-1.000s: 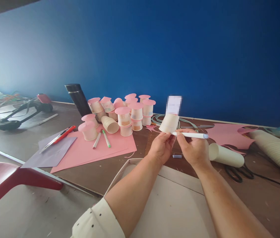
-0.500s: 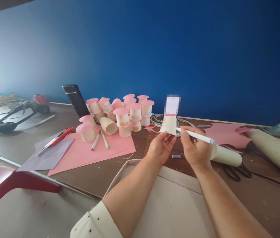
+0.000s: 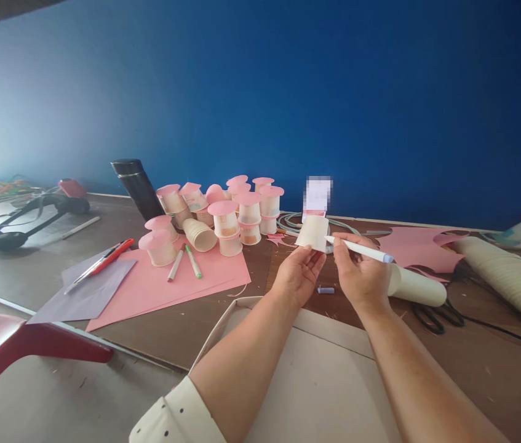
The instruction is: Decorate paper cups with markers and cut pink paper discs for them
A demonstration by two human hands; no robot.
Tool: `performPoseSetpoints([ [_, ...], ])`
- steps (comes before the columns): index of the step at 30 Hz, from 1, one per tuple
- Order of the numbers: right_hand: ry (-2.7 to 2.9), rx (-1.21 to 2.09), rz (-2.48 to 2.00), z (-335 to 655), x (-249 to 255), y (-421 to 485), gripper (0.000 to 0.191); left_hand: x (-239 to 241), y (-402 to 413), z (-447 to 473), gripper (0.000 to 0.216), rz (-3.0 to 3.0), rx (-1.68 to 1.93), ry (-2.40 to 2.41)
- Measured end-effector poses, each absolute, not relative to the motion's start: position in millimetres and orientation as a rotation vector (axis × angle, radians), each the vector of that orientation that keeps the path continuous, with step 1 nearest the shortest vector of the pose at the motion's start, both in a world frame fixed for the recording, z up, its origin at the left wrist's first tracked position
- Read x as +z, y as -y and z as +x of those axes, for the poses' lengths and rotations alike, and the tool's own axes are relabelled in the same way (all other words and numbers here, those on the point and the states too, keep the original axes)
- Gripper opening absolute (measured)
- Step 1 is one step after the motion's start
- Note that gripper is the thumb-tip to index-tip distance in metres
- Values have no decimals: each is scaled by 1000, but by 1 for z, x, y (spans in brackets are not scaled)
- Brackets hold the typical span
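Your left hand (image 3: pixel 299 271) pinches the cup (image 3: pixel 313 232) by its lower edge, thumb against fingertips, holding it in the air above the surface (image 3: pixel 195 320). Your right hand (image 3: pixel 361 277) is closed around the pen (image 3: pixel 361 250) in a writing grip, with the tip touching the cup's right side. The hold is thin, so pressing hard with the pen could dent the wall or twist the cup out of your fingers. The cap (image 3: pixel 325 290) lies loose just below your hands, where a dropped wrist could knock it away.
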State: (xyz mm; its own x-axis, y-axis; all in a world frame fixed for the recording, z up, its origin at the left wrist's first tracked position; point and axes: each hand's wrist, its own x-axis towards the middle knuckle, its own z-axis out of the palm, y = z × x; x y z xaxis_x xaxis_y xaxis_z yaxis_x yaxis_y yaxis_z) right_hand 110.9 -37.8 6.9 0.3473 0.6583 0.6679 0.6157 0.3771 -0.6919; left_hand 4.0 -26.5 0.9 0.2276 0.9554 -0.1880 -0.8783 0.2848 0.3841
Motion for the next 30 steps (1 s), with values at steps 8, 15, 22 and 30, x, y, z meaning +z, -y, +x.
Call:
performPoseSetpoints([
  [8, 1301, 60, -1299, 110, 8, 39, 25, 3, 26, 4, 12, 218, 1283, -443],
  [15, 1334, 51, -1245, 110, 7, 38, 21, -2, 25, 6, 12, 269, 1293, -422],
  [22, 1360, 51, -1208, 110, 6, 37, 22, -4, 24, 6, 16, 340, 1272, -424],
  [30, 1415, 91, -1184, 106, 7, 40, 21, -9, 22, 7, 13, 333, 1283, -467],
])
